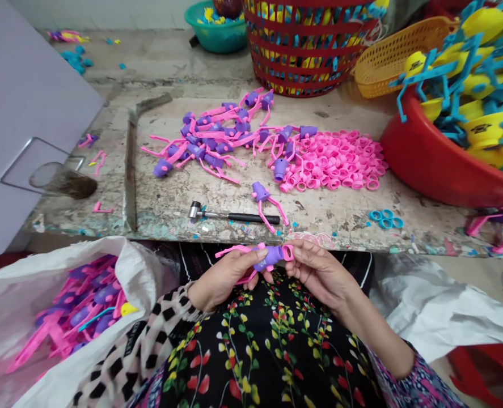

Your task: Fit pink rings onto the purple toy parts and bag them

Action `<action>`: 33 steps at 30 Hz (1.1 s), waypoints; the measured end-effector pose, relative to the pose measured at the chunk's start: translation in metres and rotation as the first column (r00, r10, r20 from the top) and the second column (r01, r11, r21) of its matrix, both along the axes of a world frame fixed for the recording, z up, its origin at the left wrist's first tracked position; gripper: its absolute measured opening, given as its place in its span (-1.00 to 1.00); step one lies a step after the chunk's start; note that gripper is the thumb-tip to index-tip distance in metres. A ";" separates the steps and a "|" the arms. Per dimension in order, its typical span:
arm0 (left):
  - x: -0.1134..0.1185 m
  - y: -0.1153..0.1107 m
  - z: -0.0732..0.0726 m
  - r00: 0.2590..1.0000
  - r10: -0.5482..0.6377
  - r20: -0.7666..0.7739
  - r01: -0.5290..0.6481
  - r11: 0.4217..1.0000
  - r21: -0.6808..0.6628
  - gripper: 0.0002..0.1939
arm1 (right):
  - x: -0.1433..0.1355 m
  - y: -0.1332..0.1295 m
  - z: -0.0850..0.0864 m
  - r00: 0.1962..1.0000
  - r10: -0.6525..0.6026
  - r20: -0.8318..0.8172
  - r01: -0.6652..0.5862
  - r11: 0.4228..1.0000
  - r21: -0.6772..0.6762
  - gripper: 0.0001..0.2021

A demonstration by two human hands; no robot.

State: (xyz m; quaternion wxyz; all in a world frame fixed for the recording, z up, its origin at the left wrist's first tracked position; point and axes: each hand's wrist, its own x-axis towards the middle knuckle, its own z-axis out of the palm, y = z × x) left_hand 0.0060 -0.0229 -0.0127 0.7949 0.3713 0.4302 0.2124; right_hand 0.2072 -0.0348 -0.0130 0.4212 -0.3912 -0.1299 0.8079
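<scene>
Grips purple-and-pink piece (269, 258) with left hand (225, 275), centre of frame, just off the counter's (174, 198) near edge. Enters from lower left, wrist low, hand angled up and right. Left fingers clamped on the purple body, thumb on top, others curled below. Comes in with right hand (321, 272) from lower right, bare forearm slanting up-left. Right fingers pinched on pink ring (287, 253), thumb and index at the tip, remaining ones bent underneath. Holds ring at the body's right-facing end; can't tell seating. Above hands, see hammer (234, 216), lying flat, head left, just beside loose purple-and-pink figure (260, 192). Further up, see heap of similar figures (208, 139) at centre, touching pile of pink rings (338, 161) on its right. At lower left, see white sack (143, 266) with more purple and pink parts (85, 300).
</scene>
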 end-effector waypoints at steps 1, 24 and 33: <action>0.000 0.000 0.000 1.000 -0.007 -0.005 0.007 1.000 0.003 -0.56 | 0.000 0.000 0.000 1.000 0.000 0.006 0.000 1.000 -0.005 -0.77; 0.002 -0.003 0.000 0.989 -0.038 -0.140 0.034 0.999 -0.033 -0.54 | 0.000 -0.003 -0.004 0.977 0.069 0.200 -0.073 0.997 0.009 -0.74; 0.009 -0.007 0.003 0.964 0.024 -0.265 -0.008 0.998 0.061 -0.56 | -0.003 -0.005 -0.007 0.971 0.042 0.237 -0.056 0.997 0.055 -0.74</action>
